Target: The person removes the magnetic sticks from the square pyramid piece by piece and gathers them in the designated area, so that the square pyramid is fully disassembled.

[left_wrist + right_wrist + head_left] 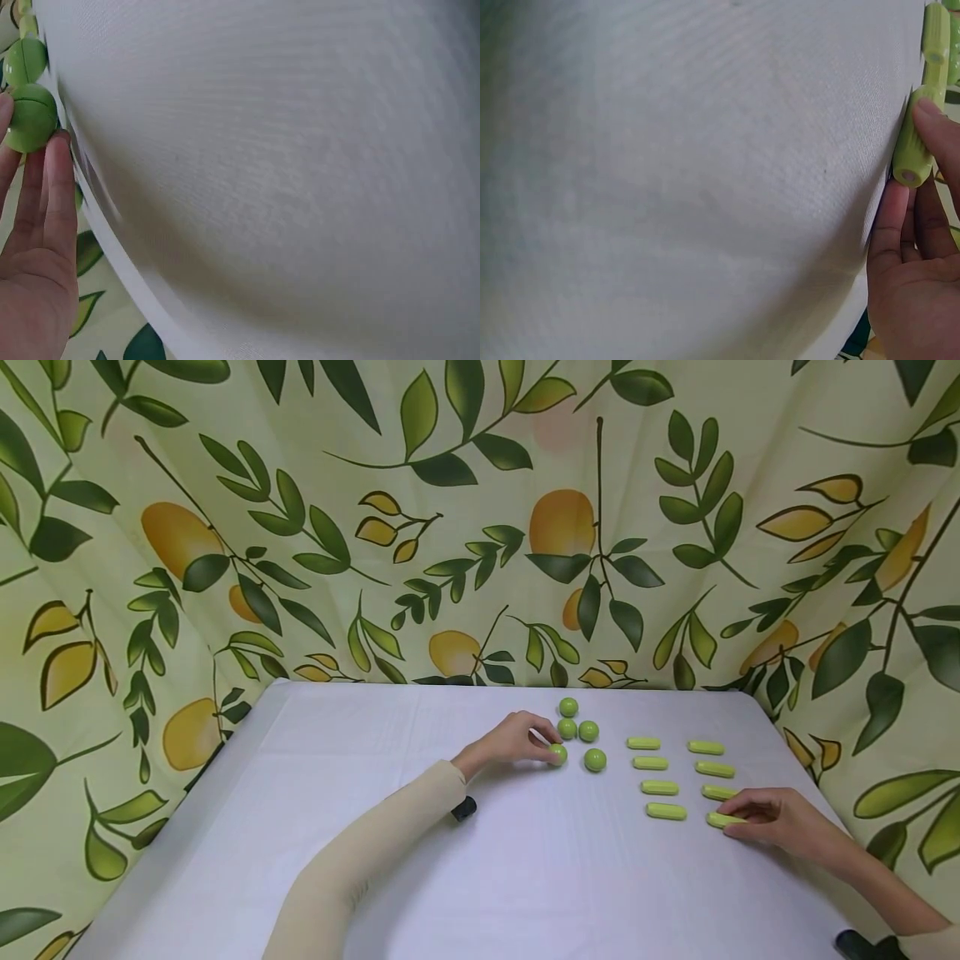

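Observation:
My left hand point(517, 739) pinches a glossy green ball point(31, 118) between thumb and fingers, low over the white table. A thin seam line crosses the ball. Several more green balls point(595, 760) lie just beyond and to the right of that hand. On the right, my right hand point(783, 822) grips a ridged light-green stick point(915, 142), thumb on one side and fingers at its near end. This stick is at the front of the right column of like sticks point(715, 769). A second column of sticks point(660, 787) lies to its left.
The white-covered table point(225, 843) ends at a back edge against a curtain point(480, 527) printed with leaves and fruit. Dark straps or devices show at both wrists, one beneath the left sleeve point(390, 827).

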A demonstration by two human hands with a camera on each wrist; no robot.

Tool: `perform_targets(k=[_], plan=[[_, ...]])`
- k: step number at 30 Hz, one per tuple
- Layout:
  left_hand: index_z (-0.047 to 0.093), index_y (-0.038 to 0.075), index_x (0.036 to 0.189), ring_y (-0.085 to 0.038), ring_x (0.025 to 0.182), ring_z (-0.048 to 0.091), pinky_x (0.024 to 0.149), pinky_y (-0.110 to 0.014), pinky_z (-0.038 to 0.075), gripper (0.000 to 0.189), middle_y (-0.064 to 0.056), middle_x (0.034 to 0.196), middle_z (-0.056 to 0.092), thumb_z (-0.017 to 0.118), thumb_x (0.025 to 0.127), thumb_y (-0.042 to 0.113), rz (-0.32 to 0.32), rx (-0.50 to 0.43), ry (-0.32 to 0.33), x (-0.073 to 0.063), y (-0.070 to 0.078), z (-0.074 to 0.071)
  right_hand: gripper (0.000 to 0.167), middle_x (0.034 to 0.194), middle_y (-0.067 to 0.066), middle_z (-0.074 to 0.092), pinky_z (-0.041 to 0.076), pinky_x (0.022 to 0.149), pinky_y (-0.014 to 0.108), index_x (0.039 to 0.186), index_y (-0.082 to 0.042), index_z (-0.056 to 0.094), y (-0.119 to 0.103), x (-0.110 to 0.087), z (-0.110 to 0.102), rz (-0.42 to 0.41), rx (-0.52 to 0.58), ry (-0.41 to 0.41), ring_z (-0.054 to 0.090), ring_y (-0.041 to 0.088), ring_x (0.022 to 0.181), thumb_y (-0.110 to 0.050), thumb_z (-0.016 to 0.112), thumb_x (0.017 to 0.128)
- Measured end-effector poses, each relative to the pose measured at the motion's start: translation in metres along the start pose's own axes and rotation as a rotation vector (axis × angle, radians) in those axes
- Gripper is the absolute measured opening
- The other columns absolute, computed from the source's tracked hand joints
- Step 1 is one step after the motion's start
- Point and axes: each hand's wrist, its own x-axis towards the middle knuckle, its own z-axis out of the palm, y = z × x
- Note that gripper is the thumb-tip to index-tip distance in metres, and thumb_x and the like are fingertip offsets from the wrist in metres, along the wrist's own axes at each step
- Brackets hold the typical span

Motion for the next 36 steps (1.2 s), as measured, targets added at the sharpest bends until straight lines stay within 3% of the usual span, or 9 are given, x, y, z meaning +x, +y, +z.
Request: perform_targets(k=[17, 36], plan=[[0.076, 0.004, 0.107, -0.006, 0.088, 0.068, 0.080, -0.019, 0.054, 0.023, 0.003, 0.100, 0.073, 0.084, 0.085, 0.008, -0.016, 0.022, 0.029, 0.011, 0.004, 0.013, 0.016, 0.094, -0.004, 0.070, 0.053, 0.062, 0.021, 0.097, -0.001, 0.075, 0.002, 0.000, 0.000, -0.010, 0.027, -0.001, 0.062, 0.008, 0.076, 0.000, 0.082, 0.083], [0.072, 0.003, 0.113, -0.010, 0.091, 0.069, 0.082, -0.018, 0.054, 0.030, -0.005, 0.109, 0.071, 0.083, 0.086, 0.006, -0.031, 0.007, 0.039, 0.007, 0.007, 0.013, 0.015, 0.094, -0.004, 0.069, 0.051, 0.062, 0.021, 0.097, -0.002, 0.075, 0.003, 0.000, 0.000, -0.013, 0.025, -0.003, 0.060, 0.008, 0.076, 0.000, 0.082, 0.084]])
